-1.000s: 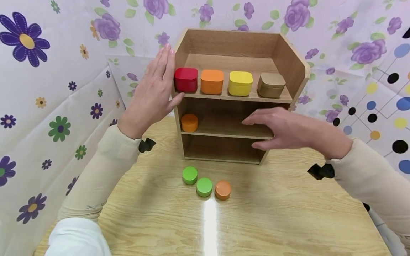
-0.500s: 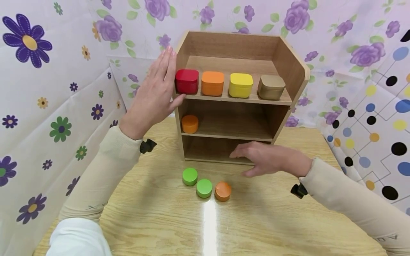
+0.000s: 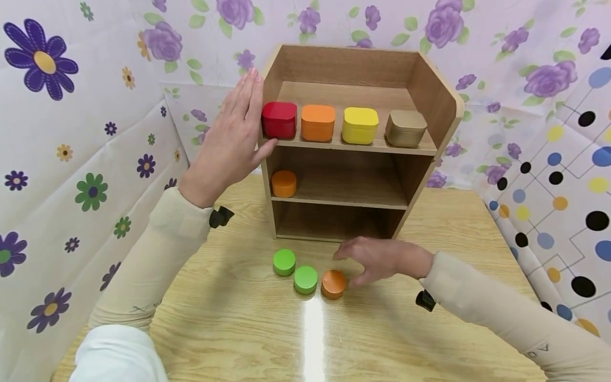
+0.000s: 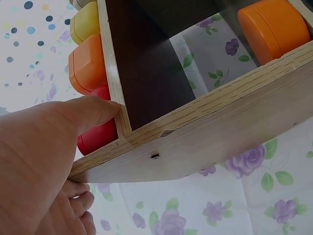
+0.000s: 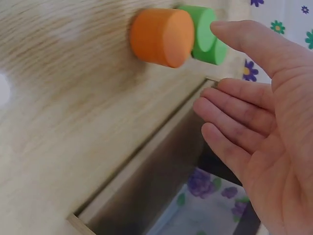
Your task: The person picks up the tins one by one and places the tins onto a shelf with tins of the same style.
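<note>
Floral-walled pale wood worktop [image 3: 429, 339]: our right hand [image 3: 382, 260], fingers spread, holding nothing, nears orange round wooden puck [image 3: 333, 284]; could knock it into adjacent green round puck [image 3: 305, 279]. Left hand [image 3: 229, 143], fingers straight, braces wooden shelf unit [image 3: 431, 90].

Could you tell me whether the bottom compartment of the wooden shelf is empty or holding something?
Empty: the head view shows only bare board in the bottom compartment of the wooden shelf.
</note>
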A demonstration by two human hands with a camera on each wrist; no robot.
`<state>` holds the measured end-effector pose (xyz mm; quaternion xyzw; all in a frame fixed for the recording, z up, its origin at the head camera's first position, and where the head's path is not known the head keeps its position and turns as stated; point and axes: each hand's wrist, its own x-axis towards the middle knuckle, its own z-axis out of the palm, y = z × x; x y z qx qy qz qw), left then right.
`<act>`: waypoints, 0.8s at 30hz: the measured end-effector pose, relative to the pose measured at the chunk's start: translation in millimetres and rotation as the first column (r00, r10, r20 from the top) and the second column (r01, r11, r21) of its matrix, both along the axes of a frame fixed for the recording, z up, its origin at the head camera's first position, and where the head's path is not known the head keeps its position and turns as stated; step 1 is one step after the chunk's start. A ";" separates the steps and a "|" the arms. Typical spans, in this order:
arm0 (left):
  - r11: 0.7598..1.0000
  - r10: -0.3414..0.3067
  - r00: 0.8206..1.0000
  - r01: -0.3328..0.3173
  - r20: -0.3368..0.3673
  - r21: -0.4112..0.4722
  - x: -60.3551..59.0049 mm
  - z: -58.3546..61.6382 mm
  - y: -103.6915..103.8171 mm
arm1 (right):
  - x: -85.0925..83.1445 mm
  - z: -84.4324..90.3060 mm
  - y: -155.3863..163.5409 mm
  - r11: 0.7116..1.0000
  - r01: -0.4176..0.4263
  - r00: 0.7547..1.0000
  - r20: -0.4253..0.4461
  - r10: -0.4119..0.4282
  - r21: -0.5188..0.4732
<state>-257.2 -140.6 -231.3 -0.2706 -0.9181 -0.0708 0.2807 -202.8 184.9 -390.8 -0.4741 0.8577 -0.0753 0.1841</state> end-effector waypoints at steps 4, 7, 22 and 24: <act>1.000 -0.002 1.000 0.002 0.007 0.002 -0.3 -0.2 0.3 | 0.3 -14.4 -2.0 1.000 -0.024 1.000 -0.015 0.023 -0.020; 1.000 0.002 1.000 -0.003 0.014 0.003 -0.8 -0.3 0.3 | -0.2 -24.2 -3.4 0.997 -0.049 0.998 -0.032 0.047 -0.052; 1.000 -0.009 1.000 0.008 0.025 0.008 0.4 -1.0 0.2 | -4.4 -56.8 -5.8 0.988 -0.023 1.000 0.016 0.025 -0.150; 1.000 -0.005 1.000 0.005 0.028 0.010 0.2 -0.2 0.1 | -5.5 -59.5 -5.3 0.986 -0.012 1.000 0.024 0.016 -0.167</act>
